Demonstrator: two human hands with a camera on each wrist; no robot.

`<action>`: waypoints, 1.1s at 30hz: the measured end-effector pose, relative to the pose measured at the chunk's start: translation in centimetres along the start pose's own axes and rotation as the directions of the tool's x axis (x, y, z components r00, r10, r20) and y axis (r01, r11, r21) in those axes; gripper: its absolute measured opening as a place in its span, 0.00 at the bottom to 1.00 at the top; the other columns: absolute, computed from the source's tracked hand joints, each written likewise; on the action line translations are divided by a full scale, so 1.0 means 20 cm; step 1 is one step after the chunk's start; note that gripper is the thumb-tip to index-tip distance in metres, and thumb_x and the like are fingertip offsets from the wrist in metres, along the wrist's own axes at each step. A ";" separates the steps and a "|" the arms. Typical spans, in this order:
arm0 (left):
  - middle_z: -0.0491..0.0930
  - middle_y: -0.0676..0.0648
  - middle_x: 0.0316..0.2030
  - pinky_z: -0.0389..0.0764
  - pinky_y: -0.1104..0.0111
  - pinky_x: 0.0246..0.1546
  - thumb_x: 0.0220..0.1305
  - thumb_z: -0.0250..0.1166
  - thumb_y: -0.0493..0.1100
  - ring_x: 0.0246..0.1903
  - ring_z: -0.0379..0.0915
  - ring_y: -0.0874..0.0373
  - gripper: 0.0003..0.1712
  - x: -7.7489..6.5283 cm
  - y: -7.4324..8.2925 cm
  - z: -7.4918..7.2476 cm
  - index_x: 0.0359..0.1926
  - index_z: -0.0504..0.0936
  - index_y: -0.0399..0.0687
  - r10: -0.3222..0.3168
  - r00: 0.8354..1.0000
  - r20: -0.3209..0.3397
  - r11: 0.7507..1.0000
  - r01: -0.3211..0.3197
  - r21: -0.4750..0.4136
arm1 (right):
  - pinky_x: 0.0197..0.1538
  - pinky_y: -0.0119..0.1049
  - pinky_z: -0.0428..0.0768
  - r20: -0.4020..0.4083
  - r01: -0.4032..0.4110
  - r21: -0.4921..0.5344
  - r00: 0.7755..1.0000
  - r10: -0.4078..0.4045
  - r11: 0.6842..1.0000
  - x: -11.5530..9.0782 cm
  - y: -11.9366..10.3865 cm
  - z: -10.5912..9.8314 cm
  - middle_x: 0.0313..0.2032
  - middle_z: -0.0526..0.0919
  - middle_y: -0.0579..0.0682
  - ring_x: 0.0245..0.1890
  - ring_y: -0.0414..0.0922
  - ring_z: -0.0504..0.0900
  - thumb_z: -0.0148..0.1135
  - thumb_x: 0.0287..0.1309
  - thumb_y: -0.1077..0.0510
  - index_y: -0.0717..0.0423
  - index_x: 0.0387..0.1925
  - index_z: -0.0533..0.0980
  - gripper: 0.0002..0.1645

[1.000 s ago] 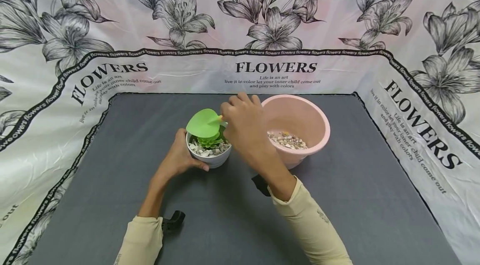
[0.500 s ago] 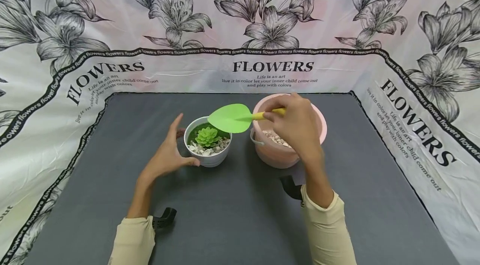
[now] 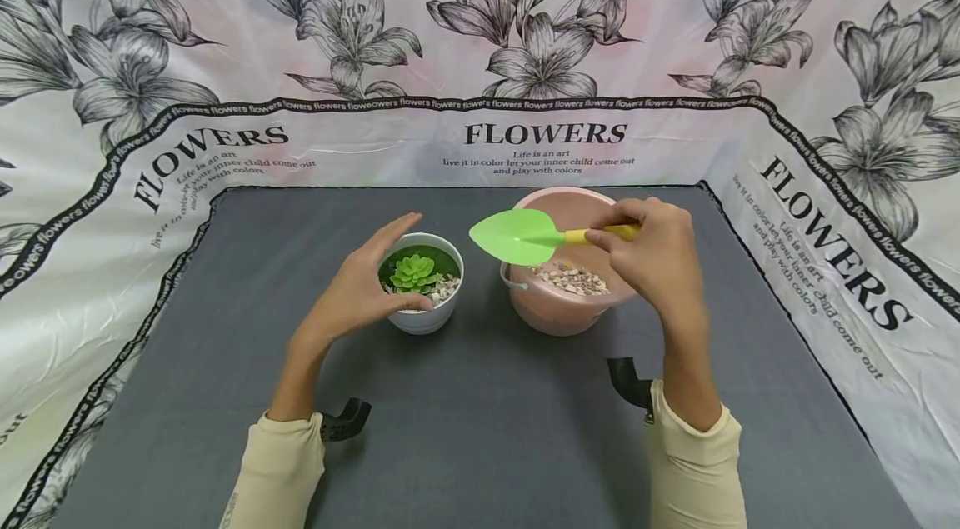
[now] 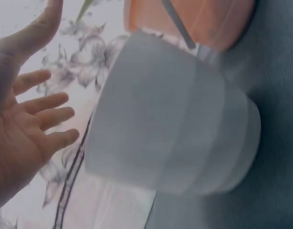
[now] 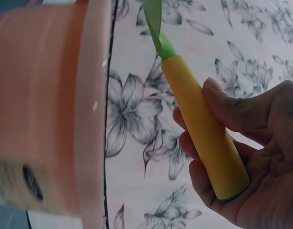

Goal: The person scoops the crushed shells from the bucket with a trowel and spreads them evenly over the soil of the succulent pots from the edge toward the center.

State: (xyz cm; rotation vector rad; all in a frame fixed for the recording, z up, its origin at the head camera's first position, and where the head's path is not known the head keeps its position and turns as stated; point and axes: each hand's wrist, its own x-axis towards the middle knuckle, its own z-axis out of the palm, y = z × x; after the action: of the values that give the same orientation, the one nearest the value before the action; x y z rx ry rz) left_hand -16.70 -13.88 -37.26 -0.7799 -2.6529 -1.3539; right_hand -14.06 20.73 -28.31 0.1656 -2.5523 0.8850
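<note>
My right hand (image 3: 663, 266) grips the yellow handle of a small green-bladed hand trowel (image 3: 517, 236). It holds the trowel level above the pink bucket (image 3: 547, 319), with the blade pointing left. In the right wrist view, thumb and fingers wrap round the yellow handle (image 5: 201, 129). White pebbles and a green succulent (image 3: 414, 272) fill a small white pot (image 3: 423, 322) left of the bucket. My left hand (image 3: 352, 291) is spread beside that pot, thumb in front of it. The left wrist view shows the left palm (image 4: 17, 138) bare, its fingers apart from the pot.
Mixed pebbles (image 3: 573, 279) lie in the bottom of the bucket, whose thin handle (image 3: 513, 279) hangs at its left side. A grey cloth (image 3: 465, 429) covers the table. Floral printed sheeting (image 3: 547, 54) walls the back and both sides.
The right hand has drawn the trowel rightward from above the pot to over the bucket. The left hand has let go of the pot and shifted a little beside it.
</note>
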 end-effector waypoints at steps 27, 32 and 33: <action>0.63 0.45 0.80 0.66 0.49 0.78 0.56 0.81 0.52 0.80 0.59 0.49 0.54 0.26 0.20 0.26 0.79 0.65 0.49 0.165 0.983 0.085 0.986 -0.164 -0.024 | 0.33 0.27 0.69 -0.009 -0.072 -0.145 0.997 0.071 0.987 0.00 0.25 -0.17 0.31 0.90 0.63 0.32 0.52 0.80 0.76 0.56 0.66 0.64 0.32 0.89 0.03; 0.55 0.45 0.83 0.66 0.48 0.78 0.55 0.82 0.55 0.82 0.53 0.47 0.59 0.31 0.22 0.32 0.81 0.61 0.48 0.164 0.976 0.145 0.986 -0.165 0.001 | 0.28 0.44 0.72 0.012 0.003 -0.278 1.000 0.000 0.961 0.04 0.25 -0.14 0.29 0.89 0.61 0.31 0.57 0.80 0.78 0.53 0.65 0.62 0.30 0.88 0.03; 0.51 0.45 0.84 0.65 0.48 0.79 0.55 0.81 0.56 0.83 0.50 0.47 0.60 0.32 0.22 0.34 0.82 0.59 0.48 0.155 0.974 0.165 0.987 -0.159 0.010 | 0.27 0.47 0.73 0.025 0.018 -0.308 1.000 -0.010 0.951 0.04 0.25 -0.13 0.29 0.89 0.61 0.32 0.57 0.79 0.78 0.53 0.65 0.62 0.30 0.88 0.04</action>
State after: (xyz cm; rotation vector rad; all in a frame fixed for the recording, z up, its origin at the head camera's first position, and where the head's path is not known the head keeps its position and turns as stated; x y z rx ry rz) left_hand -19.10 -3.95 -36.36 -1.1173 -2.6523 -1.2690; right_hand -15.14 26.39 -28.89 0.0987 -2.6669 0.4708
